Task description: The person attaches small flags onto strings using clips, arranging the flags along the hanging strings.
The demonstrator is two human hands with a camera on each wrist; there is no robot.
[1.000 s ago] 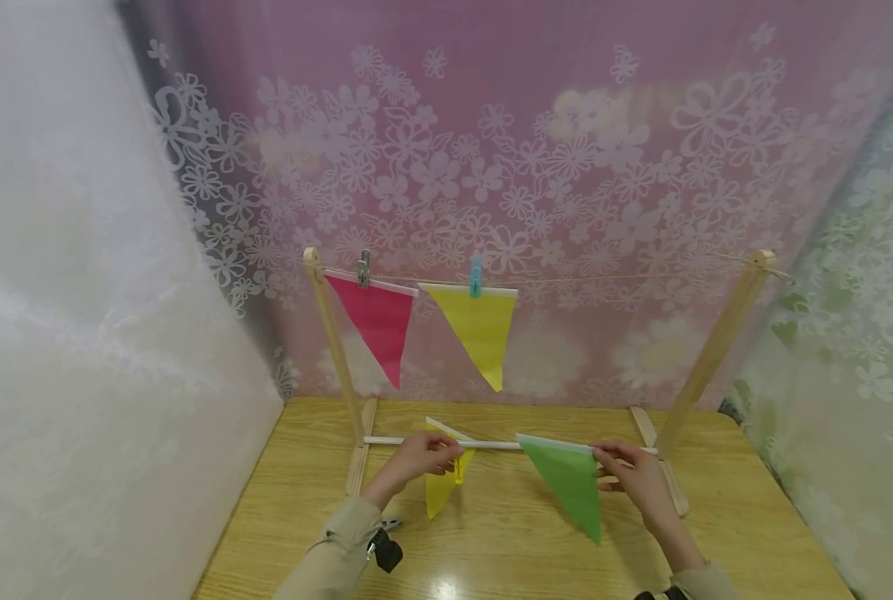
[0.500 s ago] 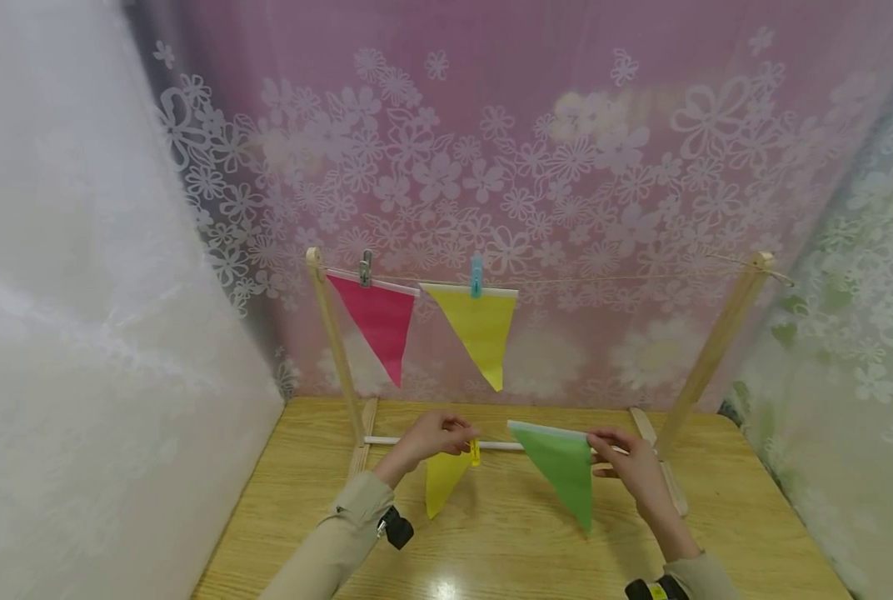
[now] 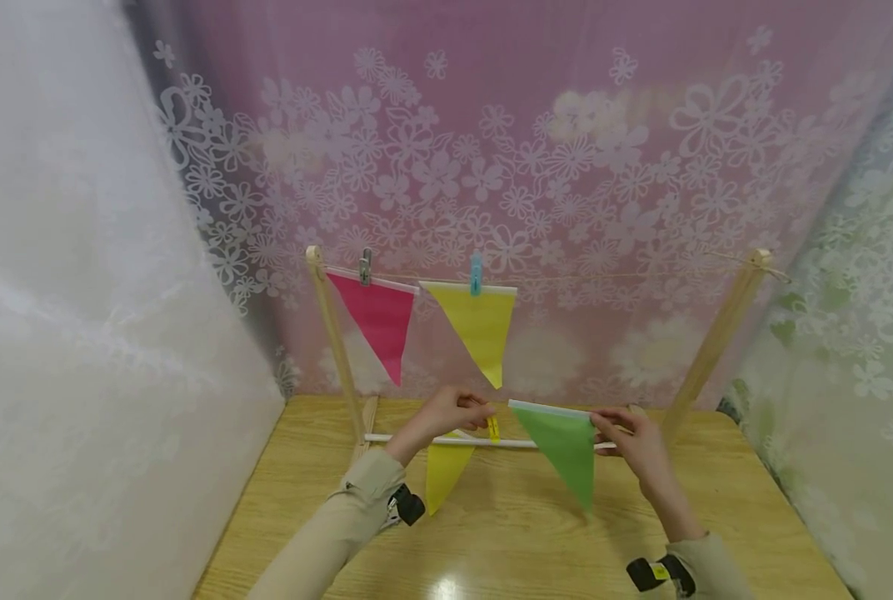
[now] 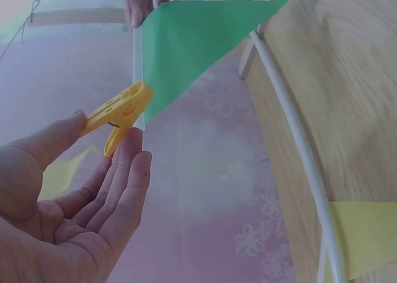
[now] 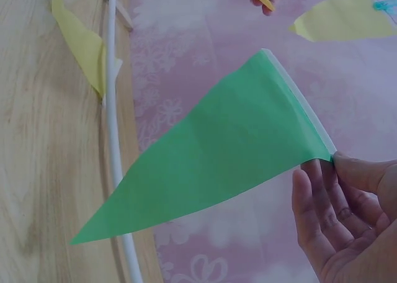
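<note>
Between thumb and fingers, my left hand (image 3: 450, 417) pinches a yellow clothespin (image 4: 121, 112), which tilts beside the near corner of the green flag in the left wrist view. My right hand (image 3: 634, 437) pinches the right end of the white top edge of that green triangular flag (image 5: 217, 152), which hangs point down in the air. Behind and above, a string (image 3: 604, 276) carries a pink flag (image 3: 379, 321) under a grey clothespin (image 3: 365, 268) and a yellow flag (image 3: 480, 325) under a blue clothespin (image 3: 476, 275).
Two wooden posts (image 3: 334, 350) hold up the string, and a white rod (image 3: 409, 440) joins them low down. Another yellow flag (image 3: 446, 475) is by the rod on the wooden table (image 3: 506, 550). A metal clip (image 3: 391, 518) lies partly hidden near my left wrist. A floral curtain (image 3: 551, 183) stands behind.
Both hands have risen toward the string. My left hand has moved right with the yellow clothespin, closer to the green flag. The green flag has lifted and shifted slightly left.
</note>
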